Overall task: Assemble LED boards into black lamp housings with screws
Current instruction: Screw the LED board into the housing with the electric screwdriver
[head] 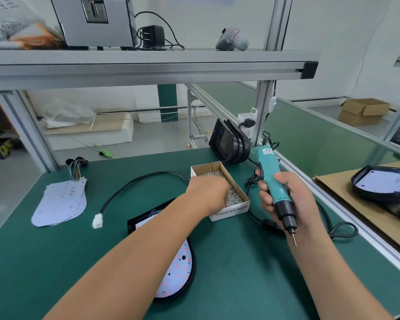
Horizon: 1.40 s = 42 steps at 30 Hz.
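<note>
Nearest, flat on the green tabletop [240, 273]: black housing [192, 269] with white LED board [179, 271] inside, red dots on it, left forearm across its middle. A little further, at right: right grip [300, 202] closed round a teal screwdriver [267, 167], tool tilted, bit pointing down. Beside it, at left: left grip [208, 192] lowered into the open box [231, 212] of screws [234, 197], knuckles up, fingertips hidden among them; impossible to tell whether pinching any. Box just behind the housing. At left: black cable [129, 185] with white plug, then a stack of bare boards [60, 204]. At the far edge: stack of empty housings [229, 144], standing on edge by a post. Far right, on cardboard: one more housing with board.
</note>
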Each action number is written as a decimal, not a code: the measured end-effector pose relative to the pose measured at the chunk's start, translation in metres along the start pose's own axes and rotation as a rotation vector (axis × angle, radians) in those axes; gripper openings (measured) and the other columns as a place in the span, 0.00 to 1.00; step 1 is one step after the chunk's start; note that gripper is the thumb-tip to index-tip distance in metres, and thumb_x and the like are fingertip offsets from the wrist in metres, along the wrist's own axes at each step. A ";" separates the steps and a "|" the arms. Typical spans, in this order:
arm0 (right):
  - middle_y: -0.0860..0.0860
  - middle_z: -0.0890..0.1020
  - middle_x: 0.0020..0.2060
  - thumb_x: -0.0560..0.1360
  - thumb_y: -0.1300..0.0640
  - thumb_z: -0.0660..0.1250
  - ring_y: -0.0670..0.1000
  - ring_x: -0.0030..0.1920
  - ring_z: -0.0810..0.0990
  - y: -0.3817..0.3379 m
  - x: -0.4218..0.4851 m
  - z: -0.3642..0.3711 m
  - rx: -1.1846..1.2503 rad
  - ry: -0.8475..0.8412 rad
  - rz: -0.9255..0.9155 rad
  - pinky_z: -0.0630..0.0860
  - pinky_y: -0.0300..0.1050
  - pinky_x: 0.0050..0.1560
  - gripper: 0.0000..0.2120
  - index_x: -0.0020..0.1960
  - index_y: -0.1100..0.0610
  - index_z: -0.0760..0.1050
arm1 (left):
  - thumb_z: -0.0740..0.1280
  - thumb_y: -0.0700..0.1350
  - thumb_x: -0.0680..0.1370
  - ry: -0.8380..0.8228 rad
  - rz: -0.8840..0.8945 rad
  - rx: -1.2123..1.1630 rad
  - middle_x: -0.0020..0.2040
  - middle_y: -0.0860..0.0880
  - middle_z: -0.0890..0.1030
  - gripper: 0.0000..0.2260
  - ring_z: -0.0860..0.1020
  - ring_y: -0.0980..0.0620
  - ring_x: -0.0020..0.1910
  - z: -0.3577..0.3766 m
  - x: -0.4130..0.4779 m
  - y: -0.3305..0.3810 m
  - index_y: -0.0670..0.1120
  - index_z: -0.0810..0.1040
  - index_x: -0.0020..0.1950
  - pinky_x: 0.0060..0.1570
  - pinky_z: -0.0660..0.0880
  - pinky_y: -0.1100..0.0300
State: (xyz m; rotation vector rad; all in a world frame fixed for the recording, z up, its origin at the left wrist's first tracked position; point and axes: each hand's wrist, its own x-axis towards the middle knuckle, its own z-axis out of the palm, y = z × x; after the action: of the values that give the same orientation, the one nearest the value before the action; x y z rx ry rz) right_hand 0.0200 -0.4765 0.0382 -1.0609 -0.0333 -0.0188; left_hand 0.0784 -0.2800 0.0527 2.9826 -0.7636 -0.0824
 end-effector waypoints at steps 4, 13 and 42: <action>0.54 0.75 0.39 0.80 0.56 0.58 0.49 0.29 0.72 -0.001 0.000 0.001 0.012 -0.006 -0.009 0.70 0.39 0.23 0.16 0.62 0.63 0.76 | 0.71 0.46 0.79 0.035 -0.040 -0.110 0.50 0.48 0.86 0.04 0.82 0.45 0.53 0.003 -0.001 -0.006 0.50 0.85 0.46 0.51 0.80 0.51; 0.53 0.75 0.39 0.79 0.55 0.59 0.48 0.29 0.72 -0.001 -0.001 0.003 0.004 -0.003 -0.020 0.70 0.39 0.25 0.16 0.62 0.62 0.75 | 0.75 0.50 0.79 0.037 -0.066 -0.300 0.48 0.53 0.83 0.03 0.80 0.48 0.52 0.000 -0.003 -0.012 0.53 0.87 0.51 0.51 0.76 0.53; 0.52 0.78 0.38 0.81 0.54 0.66 0.49 0.33 0.76 0.014 -0.011 0.040 0.153 0.190 -0.047 0.76 0.39 0.29 0.07 0.55 0.56 0.72 | 0.61 0.39 0.86 0.080 -0.333 -2.334 0.41 0.46 0.80 0.09 0.83 0.47 0.42 -0.039 -0.124 -0.058 0.42 0.80 0.50 0.37 0.84 0.58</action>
State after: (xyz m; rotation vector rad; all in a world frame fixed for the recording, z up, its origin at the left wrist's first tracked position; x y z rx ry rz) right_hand 0.0087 -0.4351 0.0453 -0.9015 0.1103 -0.1572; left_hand 0.0004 -0.1680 0.0924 0.7736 0.1183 -0.4358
